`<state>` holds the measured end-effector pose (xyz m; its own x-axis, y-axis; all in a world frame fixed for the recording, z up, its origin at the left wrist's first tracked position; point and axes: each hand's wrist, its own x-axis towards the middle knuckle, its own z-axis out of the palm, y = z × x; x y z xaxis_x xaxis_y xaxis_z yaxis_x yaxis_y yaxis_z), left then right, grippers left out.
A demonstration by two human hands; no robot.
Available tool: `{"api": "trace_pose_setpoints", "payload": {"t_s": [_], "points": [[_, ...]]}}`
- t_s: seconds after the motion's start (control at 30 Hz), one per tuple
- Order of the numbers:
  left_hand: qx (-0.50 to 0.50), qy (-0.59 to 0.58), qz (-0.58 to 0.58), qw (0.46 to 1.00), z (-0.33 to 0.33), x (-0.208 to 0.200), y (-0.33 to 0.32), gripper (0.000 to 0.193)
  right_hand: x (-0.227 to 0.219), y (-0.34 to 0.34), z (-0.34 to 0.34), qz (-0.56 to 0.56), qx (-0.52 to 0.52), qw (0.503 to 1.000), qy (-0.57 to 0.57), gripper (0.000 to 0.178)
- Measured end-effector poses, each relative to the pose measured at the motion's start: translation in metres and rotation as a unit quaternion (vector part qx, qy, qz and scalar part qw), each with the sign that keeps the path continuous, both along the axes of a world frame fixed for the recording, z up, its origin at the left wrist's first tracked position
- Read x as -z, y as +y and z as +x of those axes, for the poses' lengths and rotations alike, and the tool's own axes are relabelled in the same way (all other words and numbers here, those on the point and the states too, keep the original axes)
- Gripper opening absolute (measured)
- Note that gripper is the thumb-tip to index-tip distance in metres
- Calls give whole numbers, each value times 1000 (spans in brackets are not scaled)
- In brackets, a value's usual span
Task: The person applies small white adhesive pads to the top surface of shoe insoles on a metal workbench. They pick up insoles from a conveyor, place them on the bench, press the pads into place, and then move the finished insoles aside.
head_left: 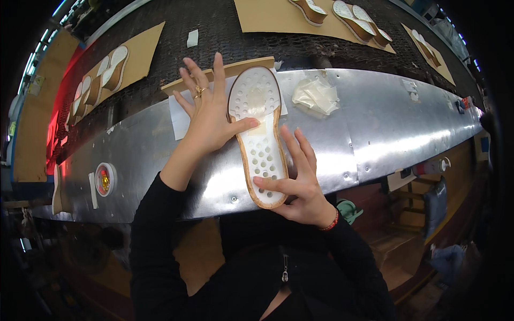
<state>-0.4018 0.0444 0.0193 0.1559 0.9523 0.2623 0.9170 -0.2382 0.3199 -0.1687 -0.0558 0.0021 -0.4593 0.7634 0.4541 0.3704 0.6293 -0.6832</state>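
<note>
A shoe sole (pixel 255 143), white and pitted with round holes inside a cork-brown rim, is tilted up over the metal bench. My right hand (pixel 306 193) grips its near end, thumb on the white face and other fingers partly hidden beneath or beside the edge. On the middle of the sole lies a pale cream patch (pixel 262 130), and my left hand (pixel 208 122) touches it with the thumb. The other left fingers are spread in the air, a ring on one of them. Another translucent patch (pixel 256 101) shows on the far part of the sole.
A clear bag of cream pieces (pixel 316 96) lies right of the sole. The bench (pixel 342 134) also bears a small round tub (pixel 105 179) at left. Behind it, a dark mesh belt (pixel 209 24) carries boards with several soles (pixel 114 67). A wooden strip (pixel 230 70) stands along the bench's far edge.
</note>
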Motion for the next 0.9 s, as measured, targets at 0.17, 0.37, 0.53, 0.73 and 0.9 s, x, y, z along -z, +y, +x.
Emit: {"api": "trace_pose_setpoints", "payload": {"t_s": [0.17,0.37,0.53,0.73,0.9], "points": [[-23,-39,52,998,4,0,6,148,2,2,-1,-3,-8,1000,4,44],[4,-86,64,994,3,-1,-14,144,6,0,1,13,-1,1000,15,49],[0,-173,141,975,-6,-6,-15,120,7,2,4,-5,-2,999,37,60],[-14,-204,161,965,-12,-3,-11,96,11,1,3,-12,-9,999,37,67],[-7,-200,180,963,-14,-2,-11,92,8,4,1,-14,-22,998,66,72]]}}
